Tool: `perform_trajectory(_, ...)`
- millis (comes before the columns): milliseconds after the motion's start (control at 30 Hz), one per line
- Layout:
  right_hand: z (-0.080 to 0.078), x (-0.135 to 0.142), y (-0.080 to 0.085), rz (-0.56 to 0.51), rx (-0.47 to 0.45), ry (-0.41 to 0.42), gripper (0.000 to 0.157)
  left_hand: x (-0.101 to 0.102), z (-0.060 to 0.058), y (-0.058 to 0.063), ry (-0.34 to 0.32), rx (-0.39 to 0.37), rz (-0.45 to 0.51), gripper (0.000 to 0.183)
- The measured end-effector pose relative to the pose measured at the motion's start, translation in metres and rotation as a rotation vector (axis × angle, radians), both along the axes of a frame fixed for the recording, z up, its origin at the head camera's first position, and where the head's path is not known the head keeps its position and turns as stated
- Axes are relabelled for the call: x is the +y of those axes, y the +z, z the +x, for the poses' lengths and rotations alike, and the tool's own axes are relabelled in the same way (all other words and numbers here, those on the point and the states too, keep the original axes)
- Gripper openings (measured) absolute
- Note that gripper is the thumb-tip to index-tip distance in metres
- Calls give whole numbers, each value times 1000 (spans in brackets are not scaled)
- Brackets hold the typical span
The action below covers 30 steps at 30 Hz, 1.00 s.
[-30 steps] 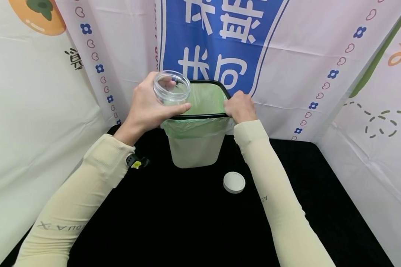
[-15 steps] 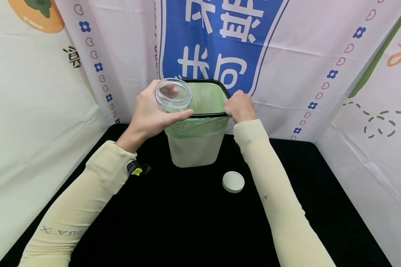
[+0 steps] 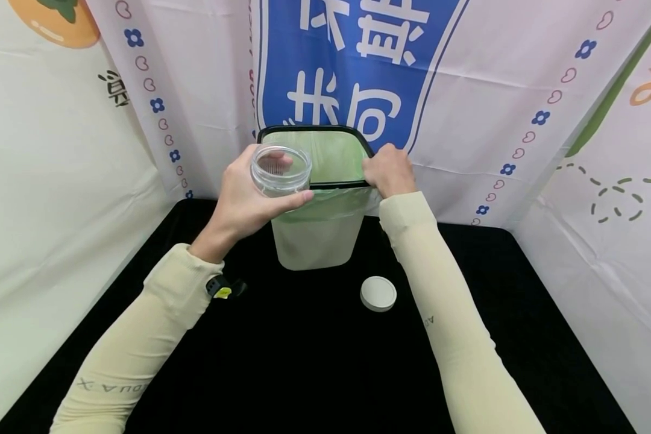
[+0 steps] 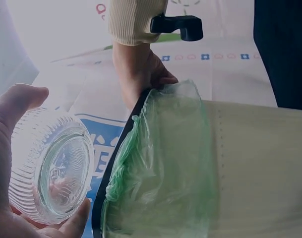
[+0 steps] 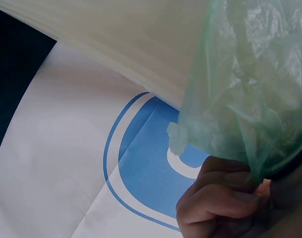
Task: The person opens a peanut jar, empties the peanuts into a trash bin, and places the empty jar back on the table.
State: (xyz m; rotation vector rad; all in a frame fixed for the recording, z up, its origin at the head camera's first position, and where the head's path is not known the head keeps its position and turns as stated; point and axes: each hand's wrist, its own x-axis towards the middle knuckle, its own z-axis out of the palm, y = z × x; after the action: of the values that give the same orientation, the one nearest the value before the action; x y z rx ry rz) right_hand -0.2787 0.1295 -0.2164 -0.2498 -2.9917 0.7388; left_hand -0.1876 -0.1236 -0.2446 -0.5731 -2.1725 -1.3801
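My left hand [image 3: 244, 196] grips a clear glass jar [image 3: 282, 172], lidless, with its mouth tilted up toward me, in front of the near left part of the bin's rim. In the left wrist view the jar's ribbed side and round base [image 4: 66, 173] face the camera, thumb and fingers around it. My right hand [image 3: 390, 172] grips the right side of the bin's black rim [image 3: 339, 185]. In the right wrist view its curled fingers [image 5: 215, 201] hold at the edge of the green bag [image 5: 240, 89] lining the bin. The off-white bin [image 3: 317, 244] stands upright.
A round white lid [image 3: 378, 293] lies on the black tabletop [image 3: 282, 349], in front of the bin and left of my right forearm. Behind the bin hangs a printed cloth [image 3: 466, 114]; pale cloth walls [image 3: 59, 181] stand on both sides.
My left hand has lowered the jar toward me, uncovering the bin's back left corner. My right hand stays on the rim.
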Motion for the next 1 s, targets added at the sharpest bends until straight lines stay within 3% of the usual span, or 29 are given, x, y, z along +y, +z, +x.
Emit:
perform_trajectory(367,2,0,-1,-6,-3,-1,31,1,10,-12,-45,12,76,68)
perform_trajectory(633,1,2,0,-12,4,-11,31,3,19,-18,-86,-3,70,67)
perform_trajectory(1000,2,2,-2,-7,24,-1,29,6,23,-44,-147,-50,45,68)
